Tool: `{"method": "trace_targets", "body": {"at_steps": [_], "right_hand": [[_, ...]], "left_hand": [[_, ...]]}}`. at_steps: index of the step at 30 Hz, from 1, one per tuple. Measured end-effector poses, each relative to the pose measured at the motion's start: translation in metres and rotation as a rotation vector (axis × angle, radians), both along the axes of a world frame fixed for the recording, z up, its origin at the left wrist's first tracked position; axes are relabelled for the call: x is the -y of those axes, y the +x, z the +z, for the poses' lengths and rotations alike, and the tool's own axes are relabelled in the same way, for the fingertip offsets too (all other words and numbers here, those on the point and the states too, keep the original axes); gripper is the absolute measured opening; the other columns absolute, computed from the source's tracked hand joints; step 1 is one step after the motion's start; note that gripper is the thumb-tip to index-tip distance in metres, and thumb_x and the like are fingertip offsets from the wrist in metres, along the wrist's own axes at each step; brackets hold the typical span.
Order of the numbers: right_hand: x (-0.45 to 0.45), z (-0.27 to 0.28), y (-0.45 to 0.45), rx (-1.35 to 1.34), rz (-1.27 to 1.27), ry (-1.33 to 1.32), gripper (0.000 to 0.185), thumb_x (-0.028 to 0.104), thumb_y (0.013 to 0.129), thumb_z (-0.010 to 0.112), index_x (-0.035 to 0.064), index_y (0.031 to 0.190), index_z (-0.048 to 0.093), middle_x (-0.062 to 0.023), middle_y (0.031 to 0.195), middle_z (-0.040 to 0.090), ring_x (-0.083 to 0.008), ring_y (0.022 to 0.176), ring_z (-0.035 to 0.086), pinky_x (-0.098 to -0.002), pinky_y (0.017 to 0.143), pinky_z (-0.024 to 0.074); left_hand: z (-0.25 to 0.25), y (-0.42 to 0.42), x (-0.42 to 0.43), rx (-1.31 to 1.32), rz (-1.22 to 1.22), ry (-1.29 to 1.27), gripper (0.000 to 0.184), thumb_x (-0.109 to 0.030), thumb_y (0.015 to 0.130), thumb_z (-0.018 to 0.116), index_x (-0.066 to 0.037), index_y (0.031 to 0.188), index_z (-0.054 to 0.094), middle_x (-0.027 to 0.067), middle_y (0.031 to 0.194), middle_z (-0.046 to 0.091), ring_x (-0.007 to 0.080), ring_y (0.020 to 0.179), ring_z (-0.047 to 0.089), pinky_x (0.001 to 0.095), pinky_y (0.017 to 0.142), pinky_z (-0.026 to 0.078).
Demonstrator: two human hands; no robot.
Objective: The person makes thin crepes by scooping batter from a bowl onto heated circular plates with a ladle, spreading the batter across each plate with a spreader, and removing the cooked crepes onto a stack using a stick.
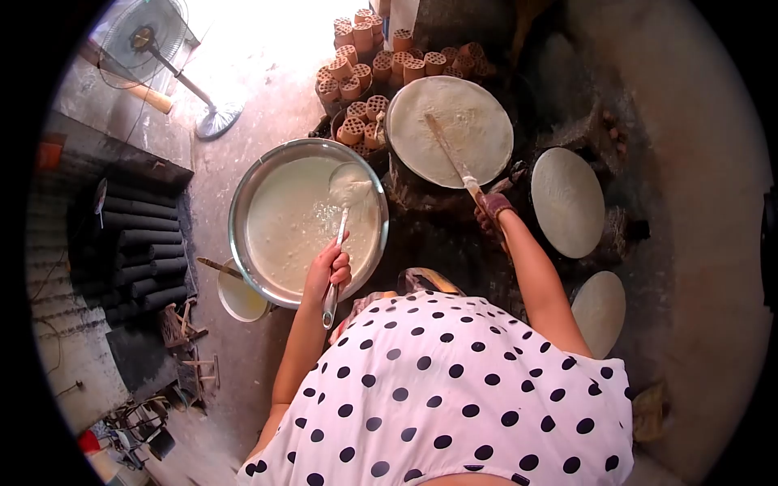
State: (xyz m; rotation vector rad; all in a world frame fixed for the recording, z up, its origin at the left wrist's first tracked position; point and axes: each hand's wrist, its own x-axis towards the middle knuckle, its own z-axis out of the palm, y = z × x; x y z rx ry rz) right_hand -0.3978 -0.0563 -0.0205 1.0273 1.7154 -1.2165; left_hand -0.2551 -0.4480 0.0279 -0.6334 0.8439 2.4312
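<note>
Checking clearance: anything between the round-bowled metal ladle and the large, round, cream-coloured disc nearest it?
Yes: the rim of the wide, shiny metal basin stands between the ladle and the disc. The long, flat wooden stick in the right hand also lies over the disc.

Over the basin (238,227), my left grip (330,269) has open room toward 10 o'clock; the ladle (348,193) blocks 12, with brown cylinders (344,69) crowding beyond. From my right grip (493,212), a pale disc (567,202) stands at 3, a larger disc (482,109) at 11, room to pass at 9
</note>
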Motion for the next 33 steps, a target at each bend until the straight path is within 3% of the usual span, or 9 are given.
{"method": "trace_targets", "body": {"at_steps": [7, 9, 10, 12, 13, 16, 21, 29, 33], "right_hand": [[-0.040, 0.014, 0.063, -0.087, 0.033, 0.002, 0.037, 0.041, 0.090, 0.051, 0.0078, 0.073, 0.058, -0.0059, 0.054, 0.052, -0.0172, 0.038, 0.046, -0.0302, 0.036, 0.0328], [-0.030, 0.032, 0.061, -0.299, 0.118, 0.193, 0.038, 0.041, 0.094, 0.046, 0.0062, 0.096, 0.062, -0.0093, 0.064, 0.061, -0.0226, 0.049, 0.057, -0.0389, 0.048, 0.0448], [-0.036, 0.007, 0.056, -0.301, 0.117, 0.190, 0.038, 0.041, 0.094, 0.046, 0.0062, 0.096, 0.062, -0.0093, 0.064, 0.061, -0.0226, 0.049, 0.057, -0.0389, 0.048, 0.0448], [-0.040, -0.046, 0.040, -1.266, 0.512, 0.583, 0.033, 0.033, 0.095, 0.047, 0.0086, 0.114, 0.060, -0.0118, 0.082, 0.066, -0.0248, 0.072, 0.065, -0.0377, 0.064, 0.0491], [-0.039, -0.052, 0.033, -0.971, 0.413, 0.488, 0.042, 0.035, 0.089, 0.053, 0.0208, 0.128, 0.052, -0.0156, 0.107, 0.063, -0.0356, 0.098, 0.060, -0.0429, 0.082, 0.0481], [-0.016, -0.058, 0.031, -0.682, 0.601, 0.712, 0.040, 0.033, 0.090, 0.051, 0.0268, 0.130, 0.050, -0.0161, 0.105, 0.064, -0.0356, 0.094, 0.061, -0.0436, 0.080, 0.0490], [0.000, -0.020, 0.049, -0.543, 0.958, 0.839, 0.044, 0.028, 0.091, 0.048, 0.0198, 0.134, 0.045, -0.0173, 0.097, 0.065, -0.0348, 0.092, 0.064, -0.0467, 0.076, 0.0503], [0.007, -0.016, 0.062, -0.554, 1.023, 0.873, 0.038, 0.025, 0.090, 0.052, 0.0161, 0.127, 0.050, -0.0187, 0.096, 0.065, -0.0347, 0.090, 0.064, -0.0444, 0.074, 0.0516], [0.018, 0.029, 0.047, -0.488, 0.955, 0.883, 0.042, 0.025, 0.090, 0.049, 0.0084, 0.128, 0.046, -0.0213, 0.102, 0.064, -0.0355, 0.092, 0.064, -0.0467, 0.078, 0.0505]], "left_hand": [[0.019, 0.003, 0.011, -0.024, 0.097, 0.129, 0.036, -0.017, 0.099, 0.036, -0.008, 0.135, 0.036, -0.0085, 0.058, 0.036, -0.0006, 0.037, 0.035, 0.0178, 0.032, 0.033], [0.040, 0.007, 0.015, -0.073, 0.162, 0.131, 0.040, -0.015, 0.099, 0.036, -0.006, 0.138, 0.033, -0.0071, 0.057, 0.035, 0.0012, 0.035, 0.033, 0.0182, 0.031, 0.030], [0.050, 0.011, 0.015, -0.075, 0.160, 0.128, 0.040, -0.015, 0.099, 0.036, -0.006, 0.138, 0.033, -0.0071, 0.057, 0.035, 0.0012, 0.035, 0.033, 0.0182, 0.031, 0.030], [0.064, 0.017, 0.013, -0.260, 0.038, -0.459, 0.039, -0.013, 0.098, 0.037, -0.006, 0.137, 0.037, -0.0036, 0.058, 0.035, 0.0044, 0.035, 0.031, 0.0189, 0.031, 0.026], [0.066, 0.016, 0.009, -0.279, 0.032, -0.520, 0.040, -0.011, 0.097, 0.036, -0.006, 0.137, 0.037, -0.0024, 0.057, 0.035, 0.0056, 0.035, 0.031, 0.0191, 0.032, 0.026], [0.042, 0.005, 0.007, -0.134, -0.021, -0.342, 0.039, -0.011, 0.097, 0.037, -0.008, 0.137, 0.038, -0.0028, 0.058, 0.036, 0.0055, 0.036, 0.032, 0.0190, 0.033, 0.027], [0.007, 0.009, -0.003, -0.001, -0.054, -0.110, 0.037, -0.018, 0.099, 0.036, -0.013, 0.136, 0.038, -0.0055, 0.059, 0.034, 0.0050, 0.038, 0.032, 0.0213, 0.035, 0.029], [0.000, 0.000, -0.003, 0.040, -0.057, -0.030, 0.036, -0.018, 0.099, 0.035, -0.014, 0.134, 0.039, -0.0056, 0.060, 0.035, 0.0048, 0.039, 0.032, 0.0212, 0.036, 0.028], [-0.004, -0.001, -0.001, 0.016, -0.036, -0.031, 0.034, -0.017, 0.099, 0.037, -0.015, 0.133, 0.040, -0.0055, 0.059, 0.036, 0.0051, 0.039, 0.033, 0.0210, 0.036, 0.028]]}}
